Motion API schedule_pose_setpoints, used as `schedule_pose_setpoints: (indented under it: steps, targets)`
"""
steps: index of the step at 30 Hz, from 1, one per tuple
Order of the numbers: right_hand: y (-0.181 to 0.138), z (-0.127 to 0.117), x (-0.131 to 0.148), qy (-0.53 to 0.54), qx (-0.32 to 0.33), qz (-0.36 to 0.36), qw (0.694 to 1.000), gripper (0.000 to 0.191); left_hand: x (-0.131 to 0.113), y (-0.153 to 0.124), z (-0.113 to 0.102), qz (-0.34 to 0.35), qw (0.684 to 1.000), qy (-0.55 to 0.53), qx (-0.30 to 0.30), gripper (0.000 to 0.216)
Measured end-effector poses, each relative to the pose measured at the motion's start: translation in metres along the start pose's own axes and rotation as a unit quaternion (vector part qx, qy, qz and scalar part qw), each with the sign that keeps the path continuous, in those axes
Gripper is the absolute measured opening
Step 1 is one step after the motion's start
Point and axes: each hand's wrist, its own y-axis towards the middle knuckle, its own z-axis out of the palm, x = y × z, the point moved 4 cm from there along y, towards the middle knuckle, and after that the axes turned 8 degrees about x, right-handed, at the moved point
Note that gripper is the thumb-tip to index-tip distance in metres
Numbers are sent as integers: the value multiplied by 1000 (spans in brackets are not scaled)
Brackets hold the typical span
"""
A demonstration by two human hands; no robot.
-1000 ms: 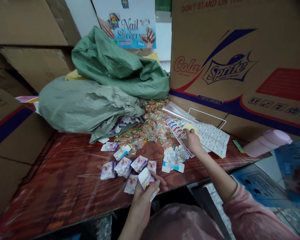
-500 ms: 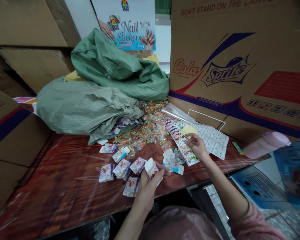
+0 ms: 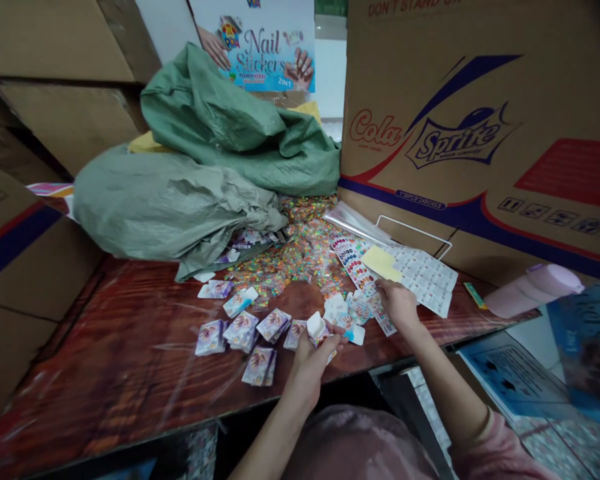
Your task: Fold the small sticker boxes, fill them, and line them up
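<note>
On the tabletop [image 3: 130, 360], everything placed relative to the heap of loose colourful stickers [image 3: 300, 253]:

Left hand [image 3: 313, 357]: just in front of the heap, fingers closed round a small open box [image 3: 319, 328], flap up.
Right hand [image 3: 400, 303]: front-right of the heap, fingers curled down on a sticker strip [image 3: 360, 273]; whether they grip it I cannot tell.
Done: a judgement only, but roughly ten small boxes [image 3: 240, 330] lie in front of the heap, left of the held one (closed or not is unclear).
Left: the heap is large, and sticker sheets [image 3: 425, 277] lie right of it, so much seems unpacked.
</note>
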Motion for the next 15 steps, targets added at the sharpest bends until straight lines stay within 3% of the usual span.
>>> schedule_pose_setpoints:
  steps: [5,8,12,15]
  targets:
    - [-3,-14,12,13,-31,-41,999,25,-5,-3,2,7,1000,8,-1,25]
    - [-13,-29,25,107,-69,-92,988,23,-10,1,5,31,999,14,-3,26]
    - [-48,-43,46,325,-136,-185,918,10,-16,14,9,71,997,-13,-13,28]
    - [-77,-41,64,354,-94,-263,893,9,-24,20,9,108,993,-42,-20,28]
